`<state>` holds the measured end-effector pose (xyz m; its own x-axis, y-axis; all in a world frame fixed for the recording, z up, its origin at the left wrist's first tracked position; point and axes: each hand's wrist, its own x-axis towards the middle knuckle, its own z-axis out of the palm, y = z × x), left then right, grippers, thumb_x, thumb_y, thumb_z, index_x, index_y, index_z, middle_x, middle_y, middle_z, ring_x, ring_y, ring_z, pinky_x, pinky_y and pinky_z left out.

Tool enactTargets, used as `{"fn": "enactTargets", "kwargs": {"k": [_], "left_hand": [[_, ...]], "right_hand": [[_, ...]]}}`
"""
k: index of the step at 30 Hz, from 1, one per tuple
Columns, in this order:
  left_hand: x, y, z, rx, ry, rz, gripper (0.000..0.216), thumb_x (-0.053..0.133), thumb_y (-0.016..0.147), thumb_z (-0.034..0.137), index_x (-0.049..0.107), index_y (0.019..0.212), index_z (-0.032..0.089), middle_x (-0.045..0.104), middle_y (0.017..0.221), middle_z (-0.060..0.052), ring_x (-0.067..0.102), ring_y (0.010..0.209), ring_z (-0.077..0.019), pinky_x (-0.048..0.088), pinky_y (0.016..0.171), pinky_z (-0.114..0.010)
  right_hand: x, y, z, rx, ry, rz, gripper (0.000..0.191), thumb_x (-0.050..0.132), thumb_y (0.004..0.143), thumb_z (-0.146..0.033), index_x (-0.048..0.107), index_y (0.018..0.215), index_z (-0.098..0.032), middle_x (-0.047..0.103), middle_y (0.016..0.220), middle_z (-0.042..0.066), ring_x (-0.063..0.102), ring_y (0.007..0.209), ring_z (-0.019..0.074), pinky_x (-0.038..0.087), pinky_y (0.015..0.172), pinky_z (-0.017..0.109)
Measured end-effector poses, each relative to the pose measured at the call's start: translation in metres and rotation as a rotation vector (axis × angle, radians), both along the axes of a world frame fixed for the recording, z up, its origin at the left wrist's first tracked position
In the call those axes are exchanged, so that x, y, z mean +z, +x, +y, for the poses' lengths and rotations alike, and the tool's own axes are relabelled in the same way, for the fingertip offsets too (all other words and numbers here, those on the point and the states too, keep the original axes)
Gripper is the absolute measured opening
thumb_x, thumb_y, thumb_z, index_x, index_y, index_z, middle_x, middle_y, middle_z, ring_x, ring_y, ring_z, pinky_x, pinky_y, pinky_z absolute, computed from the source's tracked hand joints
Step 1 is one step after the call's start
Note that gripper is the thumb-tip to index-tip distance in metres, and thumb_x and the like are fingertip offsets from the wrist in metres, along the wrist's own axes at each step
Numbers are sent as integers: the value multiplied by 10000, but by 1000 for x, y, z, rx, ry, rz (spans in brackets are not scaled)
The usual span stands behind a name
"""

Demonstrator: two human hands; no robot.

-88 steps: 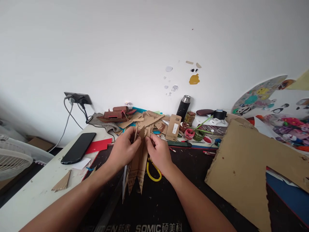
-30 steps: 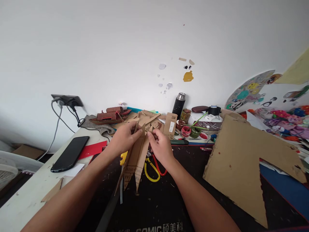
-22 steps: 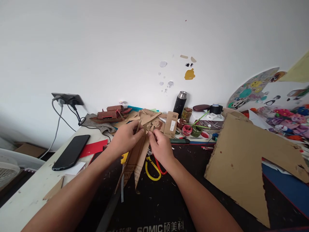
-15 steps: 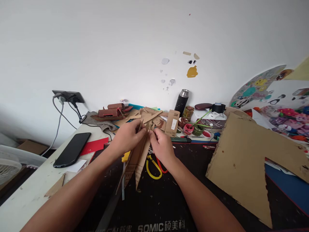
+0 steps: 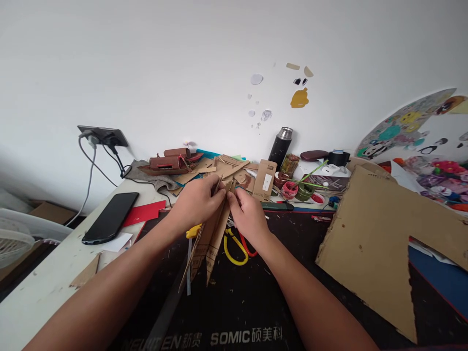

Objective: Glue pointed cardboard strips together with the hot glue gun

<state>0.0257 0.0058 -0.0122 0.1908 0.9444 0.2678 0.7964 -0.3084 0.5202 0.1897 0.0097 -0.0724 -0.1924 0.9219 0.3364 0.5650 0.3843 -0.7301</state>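
Note:
My left hand (image 5: 199, 201) is closed around the upper end of a long, pointed cardboard piece (image 5: 212, 236) made of several strips. At the same end, my right hand (image 5: 248, 210) pinches the cardboard between thumb and fingers. The lower tips of the strips point toward me over the black desk mat (image 5: 252, 302). Beneath the cardboard lie scissors (image 5: 236, 251) with yellow and red handles. A yellow glue gun (image 5: 193, 231) with a clear glue stick shows just left of the cardboard, partly hidden behind my left hand and arm.
A large cut cardboard sheet (image 5: 369, 253) covers the right side. At the back stand cardboard scraps (image 5: 230, 168), a black thermos (image 5: 281, 148), paint jars (image 5: 289, 190) and a brown model boat (image 5: 168, 165). On the left lie a phone (image 5: 110, 218) and red paper (image 5: 144, 213).
The view has shifted slightly, so the background sits a little differently. Both hands keep their hold on the cardboard, with only small movement at its upper end.

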Motion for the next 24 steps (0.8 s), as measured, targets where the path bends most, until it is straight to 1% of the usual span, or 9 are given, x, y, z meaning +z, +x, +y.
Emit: {"fn": "enactTargets", "kwargs": {"k": [4, 9, 15, 21, 24], "left_hand": [[-1, 1, 0, 6, -10, 10, 129, 565, 901, 267, 542, 776, 243, 594, 653, 1, 528, 614, -208, 301, 597, -329], [-2, 2, -1, 11, -7, 37, 125, 555, 903, 245, 531, 780, 246, 578, 637, 6, 512, 599, -207, 290, 596, -330], [-4, 2, 0, 4, 2, 68, 122, 548, 910, 259, 541, 789, 248, 573, 633, 4, 518, 602, -215, 294, 596, -330], [-5, 0, 3, -4, -7, 25, 109, 556, 888, 242, 541, 780, 245, 585, 655, 8, 510, 610, -204, 309, 600, -324], [-5, 1, 3, 2, -5, 51, 116, 555, 886, 242, 526, 774, 247, 575, 646, 11, 509, 611, -209, 297, 598, -326]], "right_hand": [[0, 0, 0, -4, 7, -32, 354, 451, 1075, -396, 399, 753, -258, 501, 599, -10, 509, 568, 196, 254, 557, 311], [0, 0, 1, -1, 18, -58, 343, 468, 1070, -371, 403, 754, -252, 503, 620, -13, 484, 567, 188, 239, 567, 316], [0, 0, 1, 13, -9, -67, 338, 475, 1075, -367, 432, 761, -250, 538, 625, -7, 516, 582, 192, 244, 568, 308], [-1, 0, 3, 8, 4, -83, 350, 488, 1074, -357, 403, 751, -252, 522, 620, -13, 492, 570, 186, 226, 569, 309], [-1, 0, 4, 7, -1, -95, 356, 494, 1075, -346, 379, 751, -253, 507, 618, -17, 479, 568, 183, 209, 570, 313]]}}
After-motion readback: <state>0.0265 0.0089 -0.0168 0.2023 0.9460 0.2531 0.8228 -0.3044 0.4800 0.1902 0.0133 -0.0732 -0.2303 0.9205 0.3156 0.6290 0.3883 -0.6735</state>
